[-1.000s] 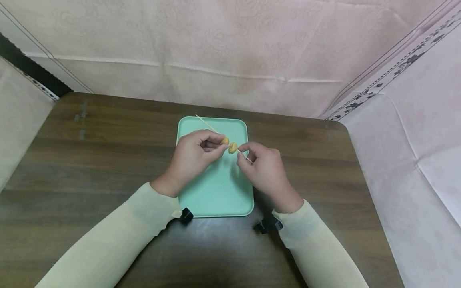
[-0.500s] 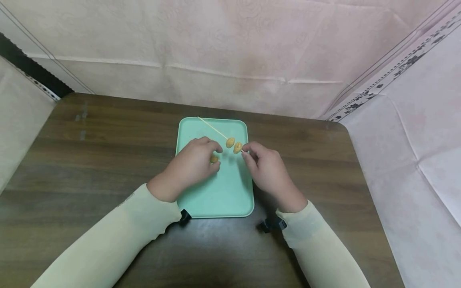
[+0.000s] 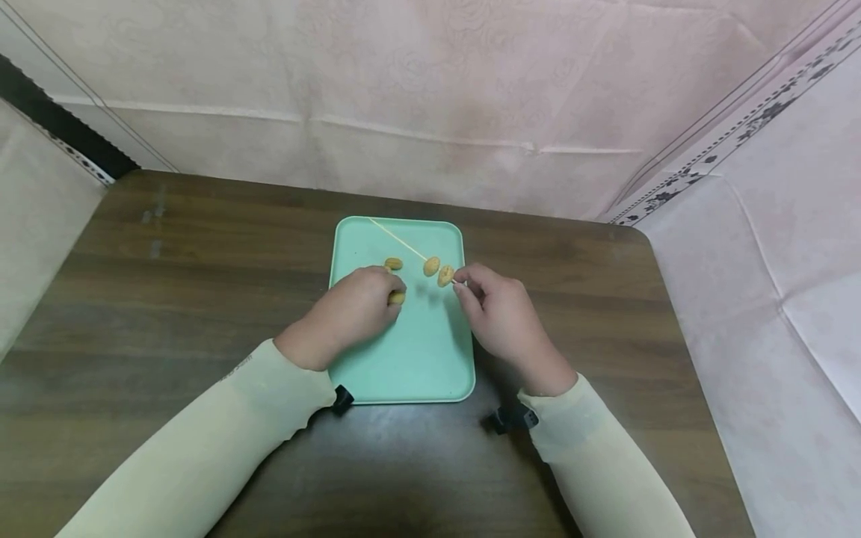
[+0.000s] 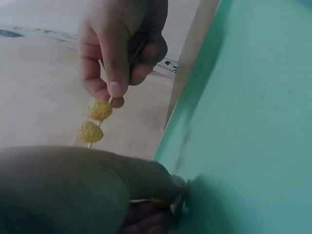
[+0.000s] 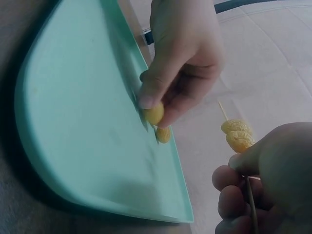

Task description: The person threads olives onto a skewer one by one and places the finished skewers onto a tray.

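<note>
My right hand (image 3: pixel 499 310) pinches a thin wooden skewer (image 3: pixel 398 239) above the tray's right side. Two small wrinkled yellow balls (image 5: pixel 237 135) are threaded on it, just beyond the fingertips; I cannot tell what food they are. Low over the tray, my left hand (image 3: pixel 353 310) holds a loose yellow ball (image 5: pixel 154 113) between thumb and fingers. Another yellow ball (image 3: pixel 393 263) lies on the tray just beyond that hand, which may hide more. In the left wrist view, the left hand largely covers its ball.
A mint-green rectangular tray (image 3: pixel 403 366) with a low rim lies on the dark wooden table (image 3: pixel 222 246). Pale patterned cloth (image 3: pixel 417 97) hangs behind the table and along its right side. Black wrist cameras (image 3: pixel 343 400) sit at both cuffs.
My left hand has let go of the ball on the skewer, moved down and left to the tray, and taken hold of a loose ball. The right hand has shifted slightly right with the skewer.
</note>
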Demonstrator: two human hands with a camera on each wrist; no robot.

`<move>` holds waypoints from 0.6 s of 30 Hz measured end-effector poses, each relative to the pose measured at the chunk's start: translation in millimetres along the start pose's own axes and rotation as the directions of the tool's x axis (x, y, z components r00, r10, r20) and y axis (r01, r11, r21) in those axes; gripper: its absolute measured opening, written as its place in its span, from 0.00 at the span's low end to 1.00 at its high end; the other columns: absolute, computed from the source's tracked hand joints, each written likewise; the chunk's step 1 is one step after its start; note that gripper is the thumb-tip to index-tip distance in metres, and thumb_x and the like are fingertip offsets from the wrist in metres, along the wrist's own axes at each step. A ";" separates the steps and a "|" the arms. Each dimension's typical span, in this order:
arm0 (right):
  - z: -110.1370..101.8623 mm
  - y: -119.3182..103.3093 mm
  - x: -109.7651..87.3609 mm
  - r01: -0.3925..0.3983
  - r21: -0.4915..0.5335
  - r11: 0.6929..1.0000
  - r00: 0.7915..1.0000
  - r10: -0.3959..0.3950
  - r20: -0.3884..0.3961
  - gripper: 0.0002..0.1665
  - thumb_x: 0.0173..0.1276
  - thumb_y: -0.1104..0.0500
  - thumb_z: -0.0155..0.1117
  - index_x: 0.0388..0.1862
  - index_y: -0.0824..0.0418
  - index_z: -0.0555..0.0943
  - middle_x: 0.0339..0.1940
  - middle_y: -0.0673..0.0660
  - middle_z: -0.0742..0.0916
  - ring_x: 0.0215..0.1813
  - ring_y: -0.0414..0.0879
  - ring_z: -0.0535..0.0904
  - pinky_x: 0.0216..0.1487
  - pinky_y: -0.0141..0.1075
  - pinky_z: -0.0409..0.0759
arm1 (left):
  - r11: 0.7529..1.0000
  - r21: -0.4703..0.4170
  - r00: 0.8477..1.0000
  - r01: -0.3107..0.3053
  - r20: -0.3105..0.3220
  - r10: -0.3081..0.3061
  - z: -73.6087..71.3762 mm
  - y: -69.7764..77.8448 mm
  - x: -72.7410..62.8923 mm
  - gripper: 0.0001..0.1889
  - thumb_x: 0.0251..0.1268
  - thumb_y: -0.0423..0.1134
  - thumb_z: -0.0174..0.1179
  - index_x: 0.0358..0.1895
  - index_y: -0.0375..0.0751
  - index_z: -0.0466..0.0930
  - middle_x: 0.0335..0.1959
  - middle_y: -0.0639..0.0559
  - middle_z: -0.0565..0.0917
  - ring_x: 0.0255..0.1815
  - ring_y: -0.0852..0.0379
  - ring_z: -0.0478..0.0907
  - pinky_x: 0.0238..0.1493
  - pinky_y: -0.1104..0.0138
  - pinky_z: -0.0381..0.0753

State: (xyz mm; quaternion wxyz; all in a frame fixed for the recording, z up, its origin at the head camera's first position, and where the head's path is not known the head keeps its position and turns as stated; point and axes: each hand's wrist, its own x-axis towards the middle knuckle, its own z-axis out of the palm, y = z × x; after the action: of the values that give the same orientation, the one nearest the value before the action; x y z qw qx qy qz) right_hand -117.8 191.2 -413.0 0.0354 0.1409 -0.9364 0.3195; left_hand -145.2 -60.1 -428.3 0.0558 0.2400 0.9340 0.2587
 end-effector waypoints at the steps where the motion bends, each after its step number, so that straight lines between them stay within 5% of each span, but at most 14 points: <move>1: 0.0 0.5 -0.2 0.002 0.004 1.000 1.000 -0.002 -0.002 0.09 0.86 0.57 0.68 0.58 0.57 0.88 0.29 0.52 0.84 0.28 0.46 0.76 0.26 0.38 0.79 | 1.000 -0.028 1.000 0.009 -0.013 -0.010 -0.9 -1.3 -0.3 0.16 0.77 0.28 0.61 0.25 0.43 0.80 0.26 0.53 0.68 0.35 0.53 0.67 0.38 0.63 0.70; 4: -0.3 3.0 -0.9 0.011 0.014 1.000 1.000 -0.011 -0.007 0.09 0.86 0.56 0.68 0.58 0.57 0.88 0.32 0.53 0.88 0.29 0.46 0.78 0.28 0.38 0.82 | 0.990 -0.134 0.996 0.053 -0.060 -0.062 -5.5 -6.4 -2.0 0.07 0.78 0.33 0.66 0.46 0.41 0.94 0.37 0.50 0.85 0.41 0.53 0.79 0.45 0.62 0.81; 6: -0.6 5.2 -1.5 0.019 0.019 1.000 1.000 -0.019 -0.010 0.09 0.86 0.56 0.68 0.58 0.57 0.88 0.35 0.53 0.90 0.30 0.47 0.79 0.29 0.39 0.83 | 0.973 -0.214 0.990 0.083 -0.095 -0.105 -10.3 -9.8 -3.4 0.12 0.78 0.37 0.69 0.59 0.43 0.94 0.46 0.51 0.91 0.46 0.53 0.84 0.50 0.60 0.86; 12: -1.4 9.7 -4.5 0.044 0.021 0.999 0.999 -0.044 -0.011 0.07 0.84 0.57 0.68 0.53 0.57 0.89 0.30 0.51 0.88 0.28 0.46 0.78 0.27 0.38 0.83 | 0.910 -0.386 0.957 0.153 -0.172 -0.234 -24.3 -18.6 -4.9 0.12 0.76 0.42 0.71 0.57 0.53 0.94 0.49 0.57 0.95 0.50 0.57 0.89 0.48 0.60 0.87; 18: -4.2 6.5 -7.3 0.069 0.041 0.997 0.998 -0.069 0.002 0.05 0.82 0.59 0.68 0.47 0.55 0.89 0.22 0.49 0.80 0.24 0.46 0.74 0.23 0.37 0.77 | 0.772 -0.597 0.909 0.218 -0.163 -0.383 -34.3 -30.4 -5.7 0.13 0.78 0.46 0.73 0.59 0.51 0.91 0.55 0.55 0.93 0.54 0.57 0.91 0.48 0.66 0.90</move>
State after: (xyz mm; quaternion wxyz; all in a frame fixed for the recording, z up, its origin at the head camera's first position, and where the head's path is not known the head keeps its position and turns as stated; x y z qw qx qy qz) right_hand -112.8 200.4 -414.6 0.0418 0.1744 -0.9243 0.3369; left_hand -160.7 -101.3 -414.4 0.0353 0.0203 0.8393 0.5422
